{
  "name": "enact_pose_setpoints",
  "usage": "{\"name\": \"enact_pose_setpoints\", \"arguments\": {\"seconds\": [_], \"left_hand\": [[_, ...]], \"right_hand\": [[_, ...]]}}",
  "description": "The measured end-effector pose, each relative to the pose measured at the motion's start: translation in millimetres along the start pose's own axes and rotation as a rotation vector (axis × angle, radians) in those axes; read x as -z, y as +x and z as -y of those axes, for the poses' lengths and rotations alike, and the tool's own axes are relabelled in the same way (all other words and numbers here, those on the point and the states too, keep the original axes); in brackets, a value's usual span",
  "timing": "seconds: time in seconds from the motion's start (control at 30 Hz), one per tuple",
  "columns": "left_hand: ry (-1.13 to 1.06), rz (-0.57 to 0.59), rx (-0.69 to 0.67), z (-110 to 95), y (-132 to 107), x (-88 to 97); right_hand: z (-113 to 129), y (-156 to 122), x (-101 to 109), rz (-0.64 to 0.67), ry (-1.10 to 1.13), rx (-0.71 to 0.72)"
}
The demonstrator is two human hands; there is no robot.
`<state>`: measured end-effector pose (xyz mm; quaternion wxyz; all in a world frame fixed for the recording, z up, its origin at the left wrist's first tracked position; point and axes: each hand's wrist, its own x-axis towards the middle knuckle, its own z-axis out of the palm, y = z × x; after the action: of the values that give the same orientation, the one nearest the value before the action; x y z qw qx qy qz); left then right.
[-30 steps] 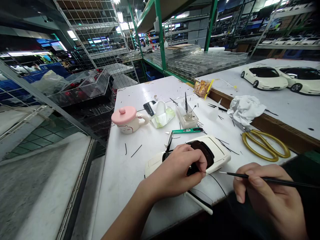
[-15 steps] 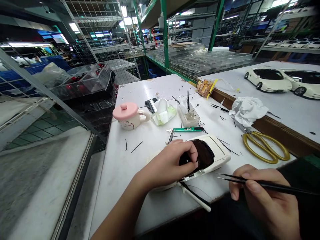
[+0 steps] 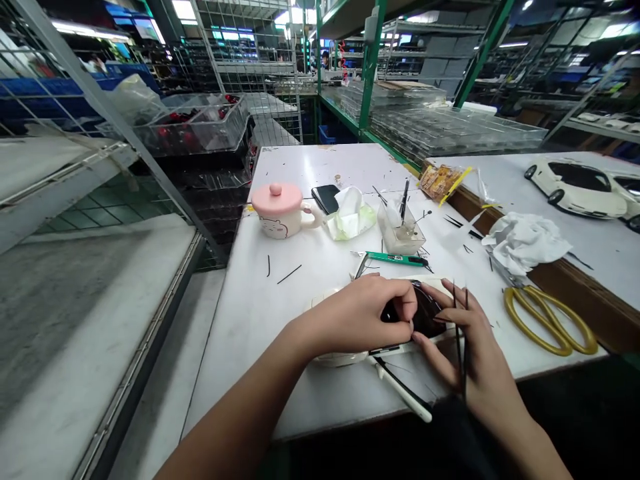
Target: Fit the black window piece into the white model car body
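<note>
You: in model-car assembly workshop, factory-style. Inventory: green steel shelving, wire-mesh racks, stacked clear plastic trays, white workbench strewn with thin black strips, model car, more white model cars on neighbouring table.

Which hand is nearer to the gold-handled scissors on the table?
The right hand is nearer: it is on the white model car, on the side towards the gold-handled scissors, but not touching them. The left hand is farther, beyond the right hand.
</note>
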<state>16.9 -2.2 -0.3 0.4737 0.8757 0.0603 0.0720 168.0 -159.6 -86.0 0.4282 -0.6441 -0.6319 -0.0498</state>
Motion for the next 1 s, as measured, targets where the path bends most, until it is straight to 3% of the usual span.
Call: {"name": "enact_pose_setpoints", "arguments": {"seconds": [0.3,0.6,0.87,1.0], "left_hand": [[0.024,-0.078,-0.103,-6,3,-15.8],[0.100,-0.087,0.014,-3,9,-23.4],[0.157,-0.063,-0.059,2,13,-25.9],[0.035,-0.054,-0.030,-2,8,-24.2]], "right_hand": [[-9,-10,7,-0.010,-0.029,-0.067],[-2,10,7,-0.004,-0.295,0.199],[-9,-6,-3,-0.238,-0.421,0.300],[-3,-19,2,-0.225,-0.352,0.244]]}}
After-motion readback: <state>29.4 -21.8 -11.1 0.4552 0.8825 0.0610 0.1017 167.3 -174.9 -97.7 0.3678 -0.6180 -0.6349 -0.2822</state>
